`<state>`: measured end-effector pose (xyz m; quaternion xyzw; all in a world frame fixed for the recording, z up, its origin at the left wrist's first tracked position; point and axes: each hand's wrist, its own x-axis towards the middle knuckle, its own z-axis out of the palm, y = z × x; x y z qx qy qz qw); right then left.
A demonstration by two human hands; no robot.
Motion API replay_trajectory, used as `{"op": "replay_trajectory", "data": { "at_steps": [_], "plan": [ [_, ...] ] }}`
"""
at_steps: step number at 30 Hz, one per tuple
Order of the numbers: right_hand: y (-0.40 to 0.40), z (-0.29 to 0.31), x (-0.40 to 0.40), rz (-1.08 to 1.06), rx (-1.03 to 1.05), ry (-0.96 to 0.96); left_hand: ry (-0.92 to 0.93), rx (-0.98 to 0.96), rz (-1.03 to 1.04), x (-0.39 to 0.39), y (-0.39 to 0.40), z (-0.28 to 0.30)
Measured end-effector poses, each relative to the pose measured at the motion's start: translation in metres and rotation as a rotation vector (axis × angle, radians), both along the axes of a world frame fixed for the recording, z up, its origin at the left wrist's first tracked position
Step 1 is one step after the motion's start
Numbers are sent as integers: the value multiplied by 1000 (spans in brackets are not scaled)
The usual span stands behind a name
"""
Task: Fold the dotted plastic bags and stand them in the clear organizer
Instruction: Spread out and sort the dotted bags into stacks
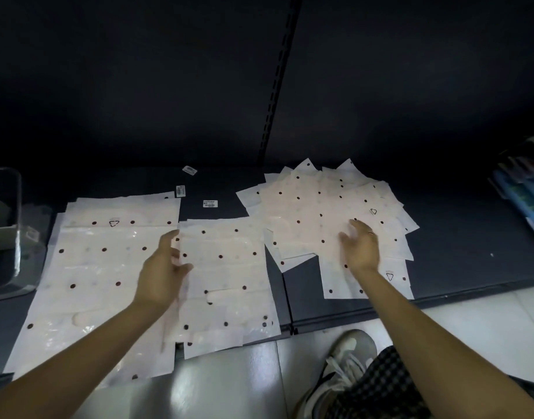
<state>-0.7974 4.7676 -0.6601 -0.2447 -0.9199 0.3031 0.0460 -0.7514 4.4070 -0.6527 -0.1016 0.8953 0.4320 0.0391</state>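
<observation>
Left hand (161, 275) open, over the seam between large left bag (102, 267) and middle bag (226, 267) (long axes near-to-far); right hand (361, 247) open above fanned pile (320, 201).

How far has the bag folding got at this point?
Barely started. The dotted bags lie flat in a left stack, a middle stack and a fanned right pile. Left hand and right hand hover open. No bags show in the clear organizer.

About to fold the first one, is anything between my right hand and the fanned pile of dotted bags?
Nothing visible: the right hand is open directly over the fanned pile of dotted bags, with no object between them.
</observation>
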Motion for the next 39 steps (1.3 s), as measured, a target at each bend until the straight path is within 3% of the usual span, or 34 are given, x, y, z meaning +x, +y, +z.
{"op": "replay_trajectory", "data": {
  "at_steps": [6,10,13,15,19,23,25,29,31,34,39],
  "plan": [
    [34,-18,9,-23,300,-118,275,-529,-352,11,-9,-12],
    [31,-6,5,-44,357,-80,22,-566,-493,16,-9,-19],
    [3,6,5,-29,258,33,-24,-604,-528,13,-7,-17],
    [-33,16,3,-3,69,83,31,-510,-526,15,-2,-10],
    [-115,36,7,-13,-538,72,32,-2,-470,26,21,9],
    [-176,52,23,11,-773,-23,-105,351,-356,31,46,22],
    [-192,55,30,15,-869,-21,-76,389,-277,29,53,24],
    [-197,57,34,95,-980,-8,59,276,-133,23,53,24],
    [-181,52,27,152,-800,94,47,271,-92,18,46,24],
    [-130,39,12,121,-352,212,-25,298,-58,9,31,21],
    [-37,-4,-1,206,113,-85,-80,175,-31,-1,7,7]
  ]
}}
